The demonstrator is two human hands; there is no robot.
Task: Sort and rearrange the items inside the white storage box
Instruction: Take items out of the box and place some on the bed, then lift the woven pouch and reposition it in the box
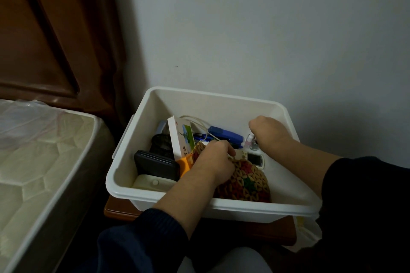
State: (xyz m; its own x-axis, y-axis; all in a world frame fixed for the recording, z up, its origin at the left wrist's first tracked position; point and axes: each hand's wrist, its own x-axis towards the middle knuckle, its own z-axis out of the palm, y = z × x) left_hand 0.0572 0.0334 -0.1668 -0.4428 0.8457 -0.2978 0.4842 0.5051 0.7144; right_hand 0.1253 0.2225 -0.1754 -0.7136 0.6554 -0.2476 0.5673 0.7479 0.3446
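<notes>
white plastic storage box (155, 104) on brown wooden desk (119, 208) | left hand (213, 157) pinches thin white cord (199, 123), likely untangling | right hand (268, 131) deep inside, grip hidden, cannot tell

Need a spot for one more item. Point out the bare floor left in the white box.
Bare floor shows along the white box's far wall, behind the blue stapler. The left side is crowded: black case, upright white carton, orange piece. The woven mat fills the near middle.

Both hands lowered, left hand (214, 157) fingers curled, right hand (269, 133) bent downward.
</notes>
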